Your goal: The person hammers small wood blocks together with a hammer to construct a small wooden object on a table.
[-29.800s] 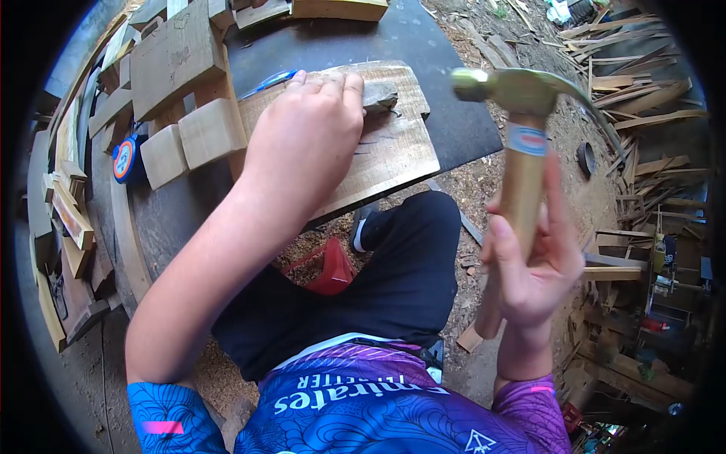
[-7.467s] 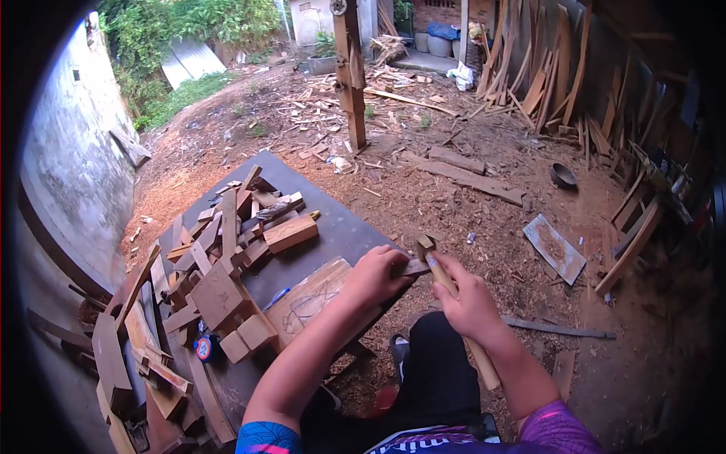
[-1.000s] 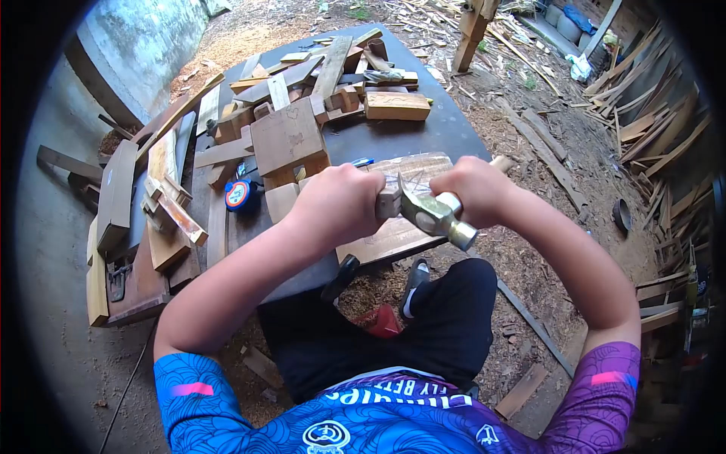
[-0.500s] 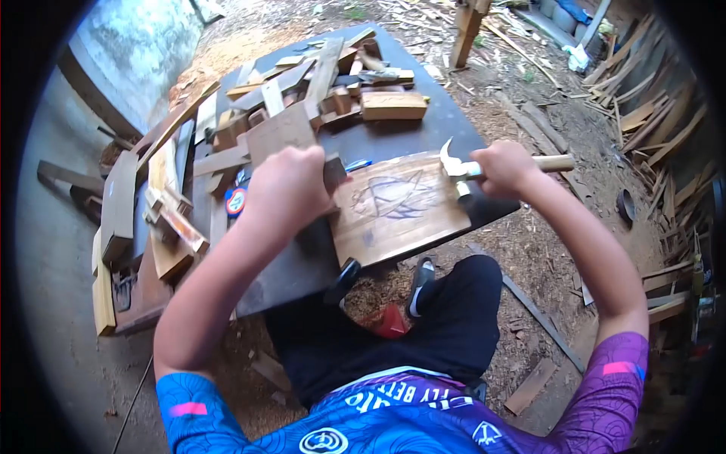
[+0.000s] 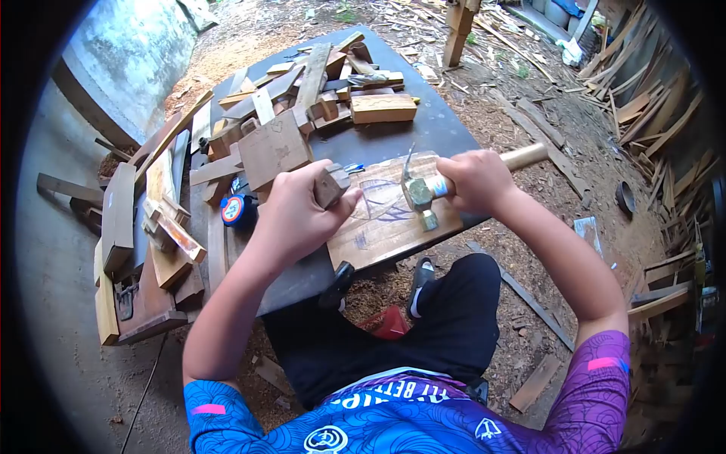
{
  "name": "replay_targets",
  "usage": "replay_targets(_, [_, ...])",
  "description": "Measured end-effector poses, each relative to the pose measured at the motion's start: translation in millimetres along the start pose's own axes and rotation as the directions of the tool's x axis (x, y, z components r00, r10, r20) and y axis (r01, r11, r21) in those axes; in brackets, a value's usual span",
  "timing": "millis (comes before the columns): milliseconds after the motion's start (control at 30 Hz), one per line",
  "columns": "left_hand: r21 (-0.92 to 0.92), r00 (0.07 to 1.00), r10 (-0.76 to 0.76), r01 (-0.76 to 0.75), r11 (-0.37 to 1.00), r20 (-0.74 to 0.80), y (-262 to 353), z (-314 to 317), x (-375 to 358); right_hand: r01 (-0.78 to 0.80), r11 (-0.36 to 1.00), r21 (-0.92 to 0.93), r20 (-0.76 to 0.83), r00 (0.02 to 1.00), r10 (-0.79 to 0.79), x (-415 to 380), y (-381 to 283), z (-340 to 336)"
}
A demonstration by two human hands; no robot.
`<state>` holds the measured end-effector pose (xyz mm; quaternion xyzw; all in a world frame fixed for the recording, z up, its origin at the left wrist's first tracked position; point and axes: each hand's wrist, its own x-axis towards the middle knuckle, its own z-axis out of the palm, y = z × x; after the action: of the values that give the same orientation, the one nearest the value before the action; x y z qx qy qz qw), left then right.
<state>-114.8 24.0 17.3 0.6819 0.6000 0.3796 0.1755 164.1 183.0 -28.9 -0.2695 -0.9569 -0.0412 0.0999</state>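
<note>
My left hand [image 5: 301,219] is closed around a wooden tool [image 5: 330,188], a dark wood piece with a grey part at its upper end. My right hand [image 5: 475,181] grips a claw hammer [image 5: 417,194] close to its head, and the pale handle sticks out past the hand to the right. The hammer head hangs over the right part of a flat light-wood board [image 5: 361,243] with dark drawn lines. That board lies at the near right part of the dark table [image 5: 292,281]. A square wooden block [image 5: 274,150] is just beyond my left hand.
A pile of wood offcuts [image 5: 308,89] covers the far part of the table. A blue tape measure [image 5: 236,211] lies left of my left hand. More wood pieces [image 5: 119,216] stand at the left edge. A wooden post [image 5: 457,36] rises beyond the table.
The hammer and my right hand have shifted left and nearer to me, with the head now lower over the board. My left hand has turned and moved slightly, showing the held piece more clearly.
</note>
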Motion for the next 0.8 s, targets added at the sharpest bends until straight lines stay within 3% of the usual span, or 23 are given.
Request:
replay_targets(33, [-0.177, 0.989, -0.113, 0.128, 0.976, 0.092, -0.9, -2.4, -0.6, -0.029, 0.996, 0.085, 0.019, 0.999, 0.028, -5.2, -5.6, -3.7])
replay_targets(100, [-0.472, 0.909, -0.266, 0.397, 0.787, 0.321, -2.2, -5.2, -0.5, 0.015, 0.951, 0.307, -0.094, 0.996, 0.014, -14.3, -22.4, -20.5])
replay_targets(133, [-0.543, 0.888, -0.283, 0.447, 0.710, 0.362, 1.5, -6.9, -1.8, -0.049, 0.880, 0.472, -0.032, 0.997, 0.072, -19.1, -32.7, -36.6])
replay_targets(167, [-0.585, 0.883, -0.283, 0.462, 0.667, 0.375, 1.6, -5.3, -3.0, -0.118, 0.779, 0.616, 0.042, 0.992, 0.117, -23.6, -43.3, -56.2])
replay_targets(200, [-0.624, 0.877, -0.282, 0.476, 0.619, 0.389, 1.8, -3.2, -4.6, -0.219, 0.740, 0.636, 0.156, 0.976, 0.155, -29.6, -49.1, -72.1])
replay_targets(300, [-0.653, 0.861, -0.224, 0.495, 0.574, 0.456, 5.2, 4.4, -7.1, -0.014, 0.589, 0.808, -0.052, 0.994, 0.095, -40.0, -65.1, -91.0])
replay_targets(400, [-0.591, 0.803, -0.118, 0.520, 0.617, 0.584, 6.8, 6.3, -9.0, -0.174, 0.223, 0.959, 0.140, 0.977, 0.159, -46.8, -76.9, -110.2])
replay_targets(433, [-0.590, 0.802, -0.106, 0.515, 0.621, 0.588, 14.1, 6.4, -10.4, -0.288, 0.102, 0.952, 0.275, 0.954, 0.119, -47.5, -76.0, -120.0])
replay_targets(467, [-0.590, 0.802, -0.095, 0.508, 0.627, 0.590, 25.2, 6.2, -12.4, -0.265, 0.067, 0.962, 0.256, 0.959, 0.118, -48.1, -78.4, -117.1])
replay_targets(533, [-0.569, 0.782, -0.088, 0.520, 0.637, 0.617, 32.9, 5.7, -18.1, -0.266, 0.033, 0.963, 0.261, 0.959, 0.113, -51.9, -77.6, -108.6])
replay_targets(667, [-0.560, 0.909, 0.093, 0.168, 0.811, 0.407, 45.3, 9.3, -24.1, -0.359, 0.050, 0.932, 0.359, 0.933, 0.017, -56.7, -75.6, -106.6])
replay_targets(800, [-0.386, 0.834, 0.054, 0.196, 0.901, 0.549, 51.3, -0.7, -26.2, -0.387, 0.173, 0.905, 0.398, 0.917, -0.028, -61.0, -76.9, -109.3])
